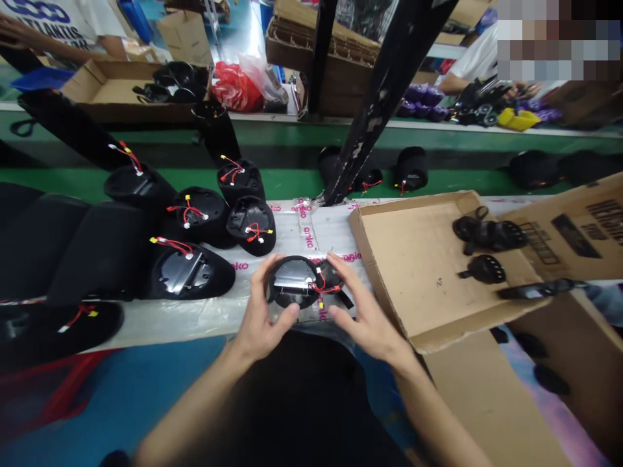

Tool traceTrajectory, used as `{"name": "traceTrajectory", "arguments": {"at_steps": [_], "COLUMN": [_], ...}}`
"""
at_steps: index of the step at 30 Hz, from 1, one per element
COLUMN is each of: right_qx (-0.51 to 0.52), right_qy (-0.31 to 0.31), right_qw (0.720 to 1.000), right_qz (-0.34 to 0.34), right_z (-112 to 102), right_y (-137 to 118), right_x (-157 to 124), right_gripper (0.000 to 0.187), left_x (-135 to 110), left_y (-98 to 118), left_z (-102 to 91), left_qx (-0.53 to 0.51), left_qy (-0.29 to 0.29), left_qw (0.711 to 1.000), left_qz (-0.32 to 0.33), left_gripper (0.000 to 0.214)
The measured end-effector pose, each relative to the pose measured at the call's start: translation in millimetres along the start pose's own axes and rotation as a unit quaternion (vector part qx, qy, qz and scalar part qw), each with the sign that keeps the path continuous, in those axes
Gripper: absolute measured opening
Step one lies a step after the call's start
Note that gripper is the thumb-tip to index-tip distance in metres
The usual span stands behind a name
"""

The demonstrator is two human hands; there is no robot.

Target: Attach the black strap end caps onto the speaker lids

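Near the front edge of the table, a black oval housing [293, 275] with a shiny flat panel faces up between my hands. My left hand [265, 314] is wrapped round its left side, thumb at the front edge. A smaller black part [331, 274] adjoins its right end, and I cannot tell whether the two are joined. My right hand [363, 318] curls round the right side of that smaller part. Red wires [320, 283] with a white plug run from the housing across to it. A yellow connector hangs at the front.
To the left stand several black padded pieces [195, 275] with red wires and yellow connectors. An open cardboard tray [403, 272] on the right holds black fittings [487, 232]. A dark post [363, 123] rises behind the table. People work across the green-edged bench.
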State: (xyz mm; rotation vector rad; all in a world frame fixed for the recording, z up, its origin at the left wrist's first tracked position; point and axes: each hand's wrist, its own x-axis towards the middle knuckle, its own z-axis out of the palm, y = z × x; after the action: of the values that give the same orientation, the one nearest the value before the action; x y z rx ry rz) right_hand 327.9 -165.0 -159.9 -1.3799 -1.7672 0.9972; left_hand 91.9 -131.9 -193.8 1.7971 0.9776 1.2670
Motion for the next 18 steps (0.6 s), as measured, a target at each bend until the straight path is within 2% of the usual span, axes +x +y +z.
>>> {"name": "traceTrajectory", "arguments": {"at_steps": [2,4,6,9,11,13,14,15,17,18], "right_qx": [-0.11,-0.207,-0.261,-0.249,-0.164,0.009,0.124,0.244,0.454,0.527], "right_qy": [0.004,-0.026,-0.074,-0.092,-0.048,0.006,0.032,0.051,0.073,0.079], "right_qw": [0.994,0.978,0.963,0.964,0.984,0.997,0.988,0.962,0.878,0.834], "right_qz": [-0.009,-0.007,0.002,0.024,0.044,0.074,0.091,0.107,0.134,0.143], "right_z": [-22,-25,-16,-8,-13,-21,-24,-25,-21,-17], "right_y": [6,14,22,30,30,25,22,17,7,2], "right_x": [2,10,22,33,31,23,18,13,8,8], "right_gripper": [0.078,0.092,0.097,0.078,0.071,0.071,0.07,0.068,0.066,0.066], "left_x": [14,33,54,77,82,80,76,72,64,61], "left_y": [14,29,42,54,58,58,57,56,53,52], "left_z": [-15.6,-26.9,-32.9,-34.7,-33.4,-30.1,-27.5,-24.3,-16.6,-12.6], "left_qx": [0.063,0.138,0.187,0.193,0.174,0.146,0.137,0.132,0.134,0.138], "left_qy": [0.001,-0.014,-0.08,-0.199,-0.231,-0.229,-0.218,-0.204,-0.159,-0.135], "left_qw": [0.995,0.979,0.959,0.938,0.938,0.945,0.95,0.954,0.96,0.961], "left_qz": [0.072,0.15,0.198,0.206,0.19,0.181,0.178,0.179,0.19,0.2], "left_gripper": [0.07,0.039,0.015,0.004,0.008,0.018,0.024,0.027,0.027,0.024]}}
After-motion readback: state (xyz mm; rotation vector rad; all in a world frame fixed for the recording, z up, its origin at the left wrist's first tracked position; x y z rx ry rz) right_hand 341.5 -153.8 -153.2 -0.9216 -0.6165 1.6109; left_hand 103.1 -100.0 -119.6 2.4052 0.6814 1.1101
